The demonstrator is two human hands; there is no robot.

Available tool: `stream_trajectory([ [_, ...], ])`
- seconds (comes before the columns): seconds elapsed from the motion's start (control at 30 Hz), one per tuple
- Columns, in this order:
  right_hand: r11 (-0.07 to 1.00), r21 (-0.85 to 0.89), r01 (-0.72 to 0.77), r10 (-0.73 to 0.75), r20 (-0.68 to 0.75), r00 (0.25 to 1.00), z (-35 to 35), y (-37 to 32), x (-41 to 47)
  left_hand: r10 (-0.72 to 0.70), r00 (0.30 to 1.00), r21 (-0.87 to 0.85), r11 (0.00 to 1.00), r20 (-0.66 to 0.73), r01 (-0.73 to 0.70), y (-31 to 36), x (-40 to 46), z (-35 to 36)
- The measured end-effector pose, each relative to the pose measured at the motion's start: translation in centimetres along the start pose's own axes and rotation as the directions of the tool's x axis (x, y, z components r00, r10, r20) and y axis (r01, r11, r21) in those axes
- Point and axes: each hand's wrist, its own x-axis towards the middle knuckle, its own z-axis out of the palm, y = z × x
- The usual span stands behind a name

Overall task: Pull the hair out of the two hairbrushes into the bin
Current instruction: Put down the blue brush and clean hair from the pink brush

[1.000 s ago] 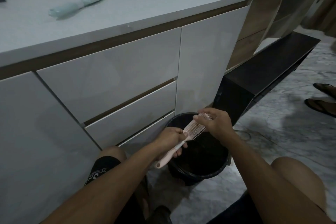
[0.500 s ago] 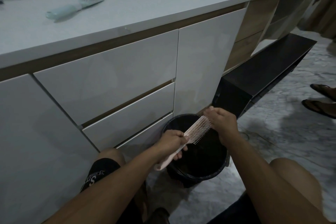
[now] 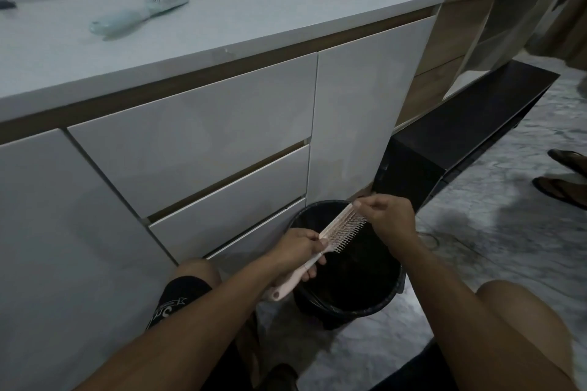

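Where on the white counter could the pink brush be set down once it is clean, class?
Bare room lies on the white counter between the green brush and the right end, and along the near edge. Crowded: over the bin, where the left hand holds the pink brush and the right hand picks at its tip.

The scene was dim and cool-toned, with soft, even indoor light; the white countertop (image 3: 254,19) well above the fingers (image 3: 368,205) showed a pale sheen; the bin (image 3: 346,311) beneath the fingers was almost black inside; straight lines bowed toward the edges from the wide lens; far corners looked soft and grainy.
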Motion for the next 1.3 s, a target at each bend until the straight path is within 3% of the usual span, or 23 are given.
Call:
stream_trajectory([
  [0.1,0.984,0.138,-0.109,0.124,-0.107,0.986,-0.6,-0.3,0.6,-0.003,1.000,-0.022,1.000,-0.008,0.003,-0.5,0.0,-0.1],
  [0.2,0.970,0.213,-0.121,0.148,-0.114,0.982,-0.9,-0.5,0.7,-0.016,0.999,-0.056,0.998,-0.028,0.015,-0.6,0.0,-0.4],
  [0.43,0.998,-0.037,-0.050,0.055,0.143,0.988,0.6,0.5,-0.2,-0.019,0.999,-0.054,0.998,-0.027,0.018,-0.2,0.0,-0.3],
  [0.53,0.996,-0.073,-0.041,0.043,0.020,0.999,0.2,0.6,0.2,-0.025,1.000,-0.041,0.999,-0.019,0.024,-0.4,-0.1,-0.2],
  [0.67,0.984,0.090,-0.154,0.164,-0.122,0.979,-0.8,0.2,0.9,-0.031,0.999,-0.061,0.998,-0.035,0.029,-0.6,-0.2,-0.2],
  [0.73,0.975,0.104,-0.198,0.207,-0.082,0.975,-0.9,0.0,0.8,-0.027,0.999,-0.065,0.998,-0.043,0.024,-0.6,-0.1,-0.3],
  [0.9,0.954,0.131,-0.270,0.242,0.192,0.951,-0.1,0.1,-0.7,-0.018,0.999,-0.062,0.998,-0.043,0.015,0.0,-0.1,0.2],
  [0.97,0.940,0.206,-0.274,0.239,0.178,0.954,-0.2,0.2,-1.2,-0.010,0.999,-0.048,0.999,-0.037,0.008,0.1,-0.1,0.5],
  [1.13,0.938,0.229,-0.261,0.279,-0.047,0.959,-2.1,0.3,-0.5,-0.015,0.999,-0.036,0.999,-0.048,0.013,-0.1,0.2,0.6],
  [1.2,0.932,0.201,-0.300,0.305,0.007,0.952,-2.2,0.2,-0.5,-0.025,0.998,-0.065,0.998,-0.061,0.021,0.0,0.3,1.0],
  [1.3,0.926,0.092,-0.366,0.342,0.207,0.917,-1.0,0.1,-1.3,-0.028,0.997,-0.061,0.998,-0.078,0.023,0.4,0.5,1.7],
])
